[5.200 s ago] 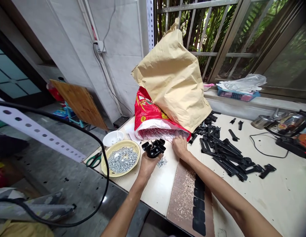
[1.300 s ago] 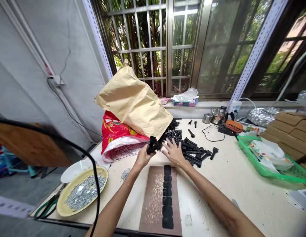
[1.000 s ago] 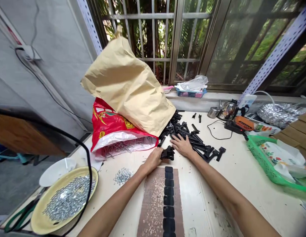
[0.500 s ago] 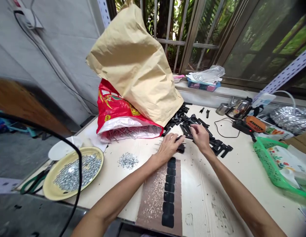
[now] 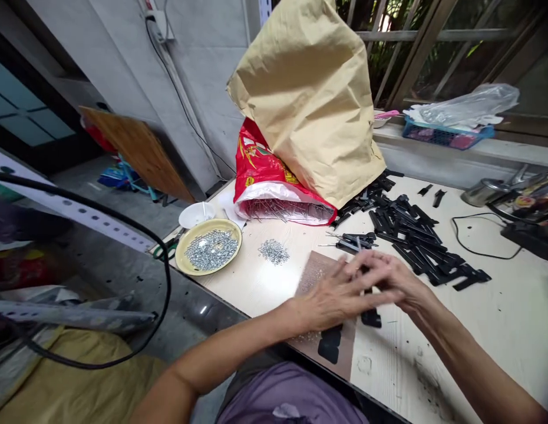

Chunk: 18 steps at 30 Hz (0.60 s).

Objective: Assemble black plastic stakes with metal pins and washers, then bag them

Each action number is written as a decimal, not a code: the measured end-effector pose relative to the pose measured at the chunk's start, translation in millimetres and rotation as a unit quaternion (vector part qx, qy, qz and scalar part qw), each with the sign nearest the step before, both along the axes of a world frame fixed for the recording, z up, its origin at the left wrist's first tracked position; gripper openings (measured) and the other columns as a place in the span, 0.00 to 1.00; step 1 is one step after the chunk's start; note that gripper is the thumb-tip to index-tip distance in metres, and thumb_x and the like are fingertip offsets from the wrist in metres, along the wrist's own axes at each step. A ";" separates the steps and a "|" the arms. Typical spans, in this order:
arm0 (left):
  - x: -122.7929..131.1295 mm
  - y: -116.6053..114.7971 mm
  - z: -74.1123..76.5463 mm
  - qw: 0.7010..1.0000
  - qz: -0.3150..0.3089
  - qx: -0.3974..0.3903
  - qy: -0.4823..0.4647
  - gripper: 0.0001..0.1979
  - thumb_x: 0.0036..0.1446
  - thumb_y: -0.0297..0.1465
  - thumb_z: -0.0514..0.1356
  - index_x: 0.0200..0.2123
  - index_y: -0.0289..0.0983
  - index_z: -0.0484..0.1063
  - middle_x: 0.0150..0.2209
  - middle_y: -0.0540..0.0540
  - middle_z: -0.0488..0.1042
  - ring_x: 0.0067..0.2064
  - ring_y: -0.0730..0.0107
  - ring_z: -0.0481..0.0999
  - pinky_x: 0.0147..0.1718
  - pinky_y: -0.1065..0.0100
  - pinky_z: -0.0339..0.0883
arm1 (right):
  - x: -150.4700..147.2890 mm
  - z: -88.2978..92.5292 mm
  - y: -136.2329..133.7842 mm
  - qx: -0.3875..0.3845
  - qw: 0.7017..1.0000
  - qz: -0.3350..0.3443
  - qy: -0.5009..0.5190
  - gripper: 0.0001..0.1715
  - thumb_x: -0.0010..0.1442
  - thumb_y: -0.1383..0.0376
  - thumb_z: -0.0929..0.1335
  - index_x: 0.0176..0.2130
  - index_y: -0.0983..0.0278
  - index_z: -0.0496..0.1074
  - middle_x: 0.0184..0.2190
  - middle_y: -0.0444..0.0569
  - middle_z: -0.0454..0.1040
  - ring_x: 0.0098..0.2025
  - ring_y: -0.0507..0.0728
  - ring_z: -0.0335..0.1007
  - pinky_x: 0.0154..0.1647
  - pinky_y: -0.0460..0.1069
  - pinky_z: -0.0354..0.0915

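Note:
My left hand point(image 5: 329, 297) reaches over the brown strip point(image 5: 327, 265), its fingers stretched out and crossing in front of my right hand. My right hand point(image 5: 400, 280) has its fingers bent inward around a black plastic piece point(image 5: 371, 318), whose lower end shows below the fingers. A thin metal pin point(image 5: 359, 244) sticks up between the two hands; which hand has it I cannot tell. Black square pads point(image 5: 330, 344) lie in a row on the strip, mostly hidden by my left hand. Just beyond, several black pieces with metal pins point(image 5: 351, 242) lie together.
A pile of black plastic parts point(image 5: 411, 235) spreads to the right. At the left are a yellow plate point(image 5: 181, 259) of small metal bits and a loose heap of them point(image 5: 274, 251). A red sack point(image 5: 260, 159) of metal pins and a large paper bag point(image 5: 309, 100) stand behind.
The view has swung left and down. My right hand has left the black pile and my left hand the pinned pieces; both have come together over the strip, with a black piece between them.

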<state>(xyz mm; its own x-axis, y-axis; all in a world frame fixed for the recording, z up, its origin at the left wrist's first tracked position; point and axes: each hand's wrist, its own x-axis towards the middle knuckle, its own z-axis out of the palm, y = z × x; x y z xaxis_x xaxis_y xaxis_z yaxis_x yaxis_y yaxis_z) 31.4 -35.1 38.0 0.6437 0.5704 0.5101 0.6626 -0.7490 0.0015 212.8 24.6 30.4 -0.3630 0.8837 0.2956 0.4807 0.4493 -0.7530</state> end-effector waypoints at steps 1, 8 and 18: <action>-16.8 -2.4 -7.8 0.999 0.040 0.001 -0.027 0.22 0.59 0.29 0.55 0.57 0.47 0.63 0.63 0.49 0.56 0.67 0.51 0.42 0.60 0.47 0.50 | 2.4 4.5 4.6 -0.034 0.999 0.003 0.026 0.24 0.61 0.53 0.61 0.41 0.69 0.73 0.29 0.48 0.76 0.24 0.51 0.69 0.25 0.46 0.67; -120.8 26.4 -64.2 0.941 0.314 -0.081 -0.095 0.09 0.58 0.28 0.57 0.36 0.38 0.78 0.43 0.41 0.73 0.50 0.55 0.63 0.44 0.56 0.64 | -5.1 -0.5 -3.9 -0.099 0.988 -0.078 0.094 0.15 0.58 0.57 0.67 0.44 0.62 0.72 0.33 0.47 0.76 0.34 0.53 0.71 0.35 0.47 0.66; -127.7 47.8 -67.5 0.943 0.288 -0.163 0.039 0.11 0.59 0.31 0.55 0.29 0.39 0.77 0.31 0.41 0.70 0.39 0.59 0.61 0.33 0.61 0.52 | -18.2 -29.3 -18.9 -0.069 0.993 -0.073 0.060 0.15 0.59 0.55 0.65 0.43 0.60 0.73 0.36 0.47 0.76 0.36 0.55 0.73 0.40 0.51 0.68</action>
